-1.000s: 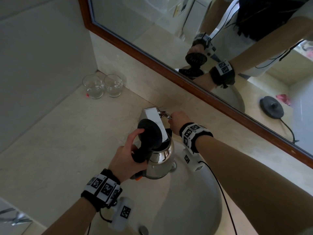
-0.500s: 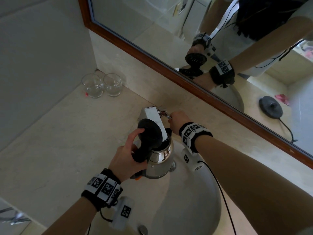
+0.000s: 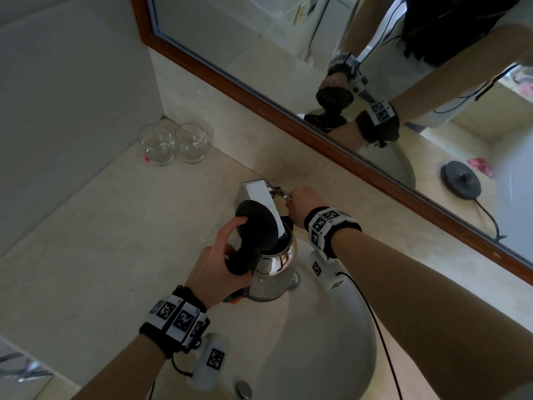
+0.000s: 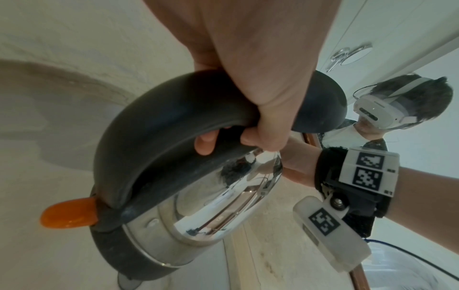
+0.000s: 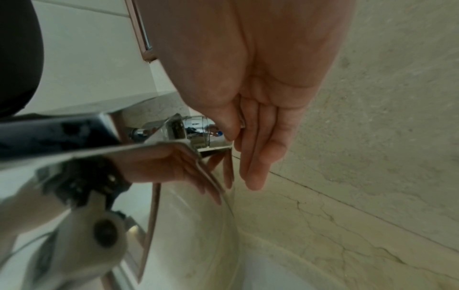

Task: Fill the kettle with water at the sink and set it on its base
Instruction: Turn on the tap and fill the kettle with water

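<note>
1. Filling is the step right now: the left hand (image 3: 215,262) has its fingers curled tight round the black handle (image 4: 159,125) of the shiny kettle (image 3: 274,264), which sits over the sink (image 3: 323,350) with its lid (image 3: 255,226) flipped up, right under the tap spout (image 3: 258,194)
2. Reaching to the side of the tap, the right hand (image 3: 302,203) nips the little tap lever (image 5: 198,133) between thumb and fingers (image 5: 261,157); the fingers are nearly straight and close together
3. I cannot see any water running, so I cannot tell how full the kettle is
4. Next I think the lever must be turned off once there is enough water, then the lid shut and the kettle lifted away
5. Watch the spout: it sits just above the kettle's open mouth, so the kettle should go down a bit first, then out
6. The kettle's base shows only as a black round thing in the mirror (image 3: 288,53), so it seems to be off to the right
7. Two glasses (image 3: 173,144) stand well apart in the far left corner of the counter (image 3: 101,241)
</note>
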`<move>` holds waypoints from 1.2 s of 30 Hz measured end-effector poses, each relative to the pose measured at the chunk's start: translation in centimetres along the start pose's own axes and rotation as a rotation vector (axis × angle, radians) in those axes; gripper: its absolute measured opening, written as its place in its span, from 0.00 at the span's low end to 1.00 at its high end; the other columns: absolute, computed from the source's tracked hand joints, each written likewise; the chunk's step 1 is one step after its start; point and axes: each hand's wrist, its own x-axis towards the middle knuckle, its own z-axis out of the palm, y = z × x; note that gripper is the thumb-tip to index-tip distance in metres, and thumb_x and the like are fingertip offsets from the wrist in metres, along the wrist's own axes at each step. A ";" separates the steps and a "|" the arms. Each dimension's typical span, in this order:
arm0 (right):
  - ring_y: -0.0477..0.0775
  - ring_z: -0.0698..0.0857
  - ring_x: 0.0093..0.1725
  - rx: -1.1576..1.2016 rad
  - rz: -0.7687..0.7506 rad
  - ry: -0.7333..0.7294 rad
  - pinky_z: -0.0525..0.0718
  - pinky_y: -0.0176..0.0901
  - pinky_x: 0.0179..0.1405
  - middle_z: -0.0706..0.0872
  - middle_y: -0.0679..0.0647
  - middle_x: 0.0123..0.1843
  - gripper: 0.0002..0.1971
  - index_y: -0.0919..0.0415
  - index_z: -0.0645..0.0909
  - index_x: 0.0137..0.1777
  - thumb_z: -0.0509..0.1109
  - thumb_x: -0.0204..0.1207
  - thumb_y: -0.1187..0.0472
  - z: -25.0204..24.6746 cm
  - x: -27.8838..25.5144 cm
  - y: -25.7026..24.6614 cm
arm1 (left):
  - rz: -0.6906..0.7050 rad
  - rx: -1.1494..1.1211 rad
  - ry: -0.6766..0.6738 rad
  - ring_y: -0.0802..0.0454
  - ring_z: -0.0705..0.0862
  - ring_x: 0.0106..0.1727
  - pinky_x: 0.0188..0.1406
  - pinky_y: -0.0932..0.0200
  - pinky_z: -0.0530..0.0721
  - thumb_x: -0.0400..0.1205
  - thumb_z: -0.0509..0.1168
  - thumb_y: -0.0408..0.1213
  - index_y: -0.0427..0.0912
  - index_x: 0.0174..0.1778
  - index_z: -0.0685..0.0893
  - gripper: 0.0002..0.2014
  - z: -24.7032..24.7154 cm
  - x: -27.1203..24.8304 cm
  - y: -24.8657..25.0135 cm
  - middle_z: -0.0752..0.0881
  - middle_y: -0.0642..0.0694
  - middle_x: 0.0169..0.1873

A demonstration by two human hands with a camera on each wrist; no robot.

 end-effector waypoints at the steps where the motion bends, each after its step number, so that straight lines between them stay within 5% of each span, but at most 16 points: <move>1: 0.64 0.86 0.58 0.001 0.002 0.001 0.83 0.49 0.53 0.86 0.66 0.59 0.13 0.69 0.81 0.59 0.62 0.82 0.61 0.0 0.0 0.0 | 0.000 -0.002 0.000 0.45 0.90 0.29 0.33 0.48 0.93 0.67 0.79 0.31 0.87 0.66 0.56 0.52 0.0 0.0 0.0 0.90 0.41 0.31; 16: 0.64 0.86 0.57 0.012 0.011 -0.008 0.78 0.46 0.45 0.85 0.66 0.59 0.13 0.69 0.81 0.58 0.62 0.82 0.61 0.1 0.0 0.0 | -0.007 0.000 0.016 0.45 0.90 0.31 0.34 0.43 0.92 0.67 0.80 0.33 0.86 0.66 0.57 0.51 0.1 -0.1 -0.2 0.90 0.40 0.30; 36: 0.65 0.85 0.60 0.001 -0.007 0.006 0.83 0.50 0.56 0.85 0.67 0.61 0.13 0.69 0.81 0.59 0.62 0.83 0.61 0.0 -0.1 0.1 | 0.013 0.002 0.010 0.46 0.89 0.29 0.32 0.45 0.92 0.67 0.80 0.32 0.86 0.66 0.56 0.52 0.4 -0.4 0.0 0.90 0.39 0.30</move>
